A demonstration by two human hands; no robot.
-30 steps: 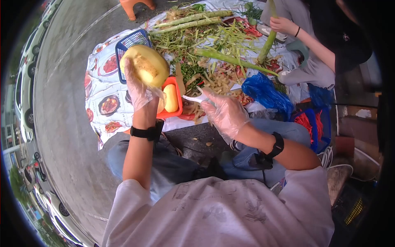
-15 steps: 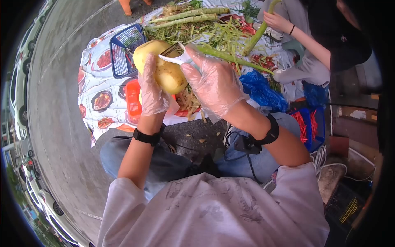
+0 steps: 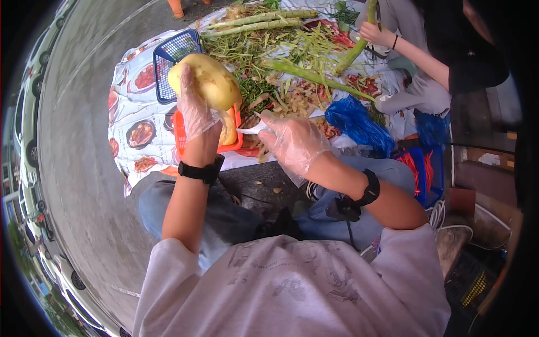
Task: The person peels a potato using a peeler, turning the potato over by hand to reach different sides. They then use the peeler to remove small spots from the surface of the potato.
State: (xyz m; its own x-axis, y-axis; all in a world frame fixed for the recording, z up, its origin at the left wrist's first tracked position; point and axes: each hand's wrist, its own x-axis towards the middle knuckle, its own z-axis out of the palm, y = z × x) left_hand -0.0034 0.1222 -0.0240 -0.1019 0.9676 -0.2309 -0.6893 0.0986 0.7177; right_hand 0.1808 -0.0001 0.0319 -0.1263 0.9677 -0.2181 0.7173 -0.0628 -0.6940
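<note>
A large peeled yellow potato is gripped in my left hand, which wears a clear plastic glove. My right hand, gloved the same way, closes around a white peeler, held lower and to the right, apart from the potato. Below the potato stands an orange-red basket with another yellow piece in it, partly hidden by my left hand. Peelings lie in a heap beyond my right hand.
A blue basket stands at the left on a printed sheet. Green stalks and trimmings lie at the back. A blue plastic bag is at the right. Across from me, another person's hand holds a green stalk. Red chillies fill a blue tray.
The peeler in my right hand has come off the potato and moved down. My left hand has tilted the potato and shifted slightly left.
</note>
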